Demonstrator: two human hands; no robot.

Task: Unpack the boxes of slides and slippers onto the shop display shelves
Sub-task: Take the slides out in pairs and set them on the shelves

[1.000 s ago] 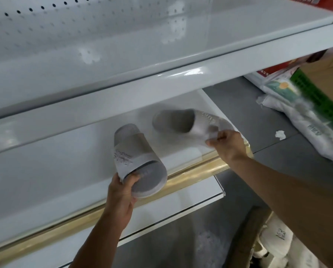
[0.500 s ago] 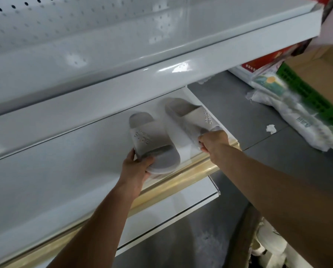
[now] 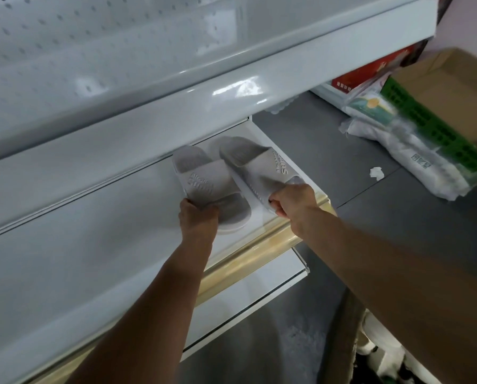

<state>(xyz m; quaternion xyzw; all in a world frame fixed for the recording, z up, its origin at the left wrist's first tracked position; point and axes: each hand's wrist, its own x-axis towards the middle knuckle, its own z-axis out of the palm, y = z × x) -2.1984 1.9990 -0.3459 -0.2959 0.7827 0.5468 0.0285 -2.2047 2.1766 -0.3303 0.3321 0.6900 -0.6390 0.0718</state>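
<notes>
Two pale grey slides lie side by side at the right end of the middle white shelf, toes toward me. My left hand grips the toe end of the left slide. My right hand pinches the toe edge of the right slide. Both slides rest flat on the shelf surface, almost touching each other, just behind the shelf's gold front strip.
An upper white shelf overhangs the slides closely. A lower shelf edge juts out below. On the grey floor at right lie plastic-wrapped packs, a green crate holding a cardboard box, and a paper scrap.
Both hands have carried the slides from the air above the shelf front down onto the shelf and turned them parallel, pushing them back and to the right. The view has shifted left.
</notes>
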